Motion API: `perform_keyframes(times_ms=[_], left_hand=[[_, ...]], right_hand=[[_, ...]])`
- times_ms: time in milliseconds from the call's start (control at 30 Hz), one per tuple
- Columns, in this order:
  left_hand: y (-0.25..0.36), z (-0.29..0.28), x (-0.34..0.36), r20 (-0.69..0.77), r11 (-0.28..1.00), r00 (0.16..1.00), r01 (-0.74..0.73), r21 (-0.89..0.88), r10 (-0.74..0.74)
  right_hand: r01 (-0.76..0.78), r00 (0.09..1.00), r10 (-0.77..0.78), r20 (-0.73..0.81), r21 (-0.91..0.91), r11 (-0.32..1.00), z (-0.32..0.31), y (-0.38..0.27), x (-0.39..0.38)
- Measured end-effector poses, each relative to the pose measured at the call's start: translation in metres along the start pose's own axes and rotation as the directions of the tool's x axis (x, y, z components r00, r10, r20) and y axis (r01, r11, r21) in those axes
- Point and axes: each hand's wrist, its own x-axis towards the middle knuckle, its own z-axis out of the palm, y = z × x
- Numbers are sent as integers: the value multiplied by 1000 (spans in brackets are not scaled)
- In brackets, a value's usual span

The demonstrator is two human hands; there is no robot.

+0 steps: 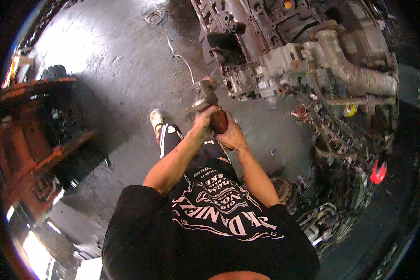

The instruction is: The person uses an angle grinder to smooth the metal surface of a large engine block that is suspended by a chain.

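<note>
In front of my waist, both my hands are on a tool with a rounded reddish-brown body (219, 122) and a grey metal head; I cannot make out its exact kind. My left hand (204, 122) is closed round it on the left, thumb across the top, just behind the metal head. My right hand (232, 136) grips the body's lower right end. A pale cord or hose (184, 60) runs over the floor up to the tool's head; whether it joins the tool is unclear. Beyond the tool to the right stands a large, greasy engine block (266, 65).
A thick grey pipe (347, 65) curves along the engine's right side. Loose metal parts and wiring (326, 214) lie in a heap at my right, near a red object (378, 172). A rusty orange metal frame (46, 158) stands at my left. The concrete floor (140, 60) is dark and stained.
</note>
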Motion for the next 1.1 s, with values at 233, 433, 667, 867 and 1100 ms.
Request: perform_keyframes(times_ms=[233,433,667,867,1100], left_hand=[[-22,50,61,-64,998,998,-19,64,23],[-7,67,81,-138,962,982,-90,259,130],[15,94,72,-62,971,992,-97,218,113],[7,84,78,-39,995,995,-87,54,89],[15,76,80,11,994,998,-68,83,68]], right_hand=[[-67,993,61,-99,-52,996,-27,55,36],[-95,988,89,-129,-43,995,-41,62,58],[-143,984,141,-111,-16,990,-48,76,83],[-77,988,66,-139,-76,994,-51,61,78],[-133,986,122,-109,-98,986,-38,59,86]])
